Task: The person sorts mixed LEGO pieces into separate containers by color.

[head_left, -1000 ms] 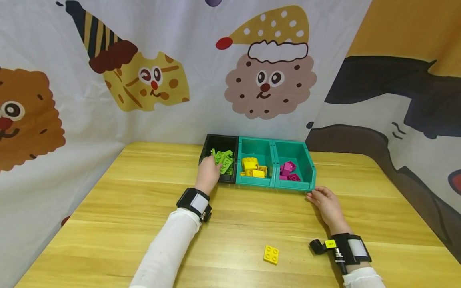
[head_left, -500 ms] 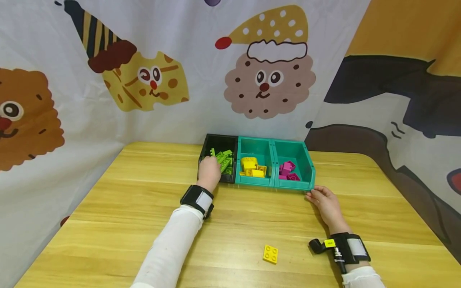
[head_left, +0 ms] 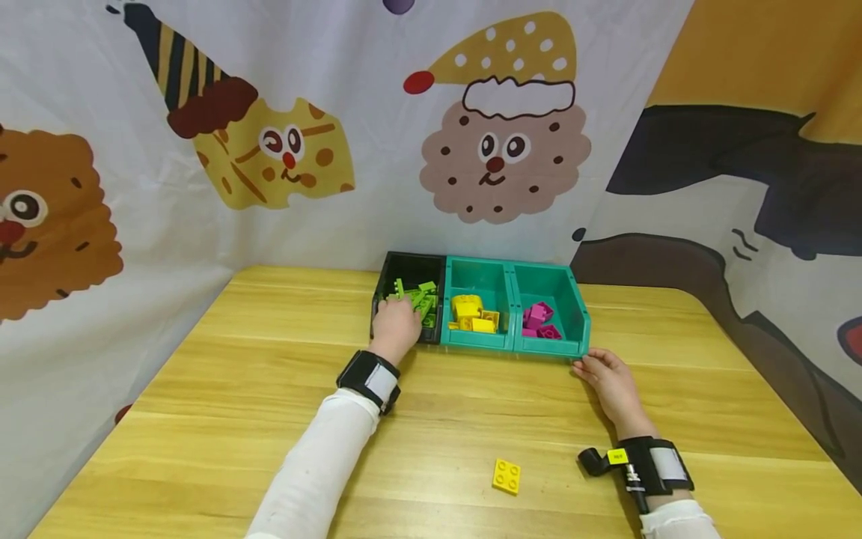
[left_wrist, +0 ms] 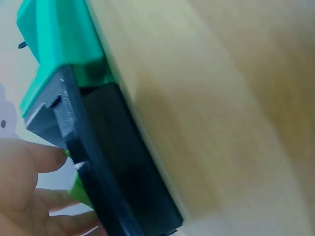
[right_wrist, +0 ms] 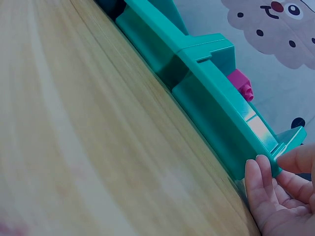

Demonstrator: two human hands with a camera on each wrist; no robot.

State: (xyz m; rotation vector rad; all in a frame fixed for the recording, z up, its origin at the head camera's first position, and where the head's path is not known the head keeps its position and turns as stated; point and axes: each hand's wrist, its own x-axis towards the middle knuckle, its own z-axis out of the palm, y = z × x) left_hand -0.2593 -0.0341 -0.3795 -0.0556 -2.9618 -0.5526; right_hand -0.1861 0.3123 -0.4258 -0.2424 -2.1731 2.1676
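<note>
My left hand (head_left: 396,326) reaches over the front of the black bin (head_left: 411,263), among the light green toy bricks (head_left: 426,302). In the left wrist view the thumb and fingers of the left hand (left_wrist: 29,196) stand apart behind the black rim (left_wrist: 86,147). Their tips are hidden, so I cannot tell whether they pinch a brick. My right hand (head_left: 611,385) pinches the front right corner of the right teal bin (head_left: 552,346). The right wrist view shows that hand's fingers (right_wrist: 256,179) against the bin's front wall, thumb at the corner.
Yellow bricks (head_left: 471,311) lie in the middle teal bin (head_left: 478,338), magenta bricks (head_left: 537,318) in the right one. One flat yellow brick (head_left: 506,477) lies on the wooden table (head_left: 431,427) near its front. A printed curtain (head_left: 377,187) hangs right behind the bins.
My left hand has shifted slightly right and back toward me over the black bin, and the green bricks near its fingers have been moved about. The right hand stays at the teal corner.
</note>
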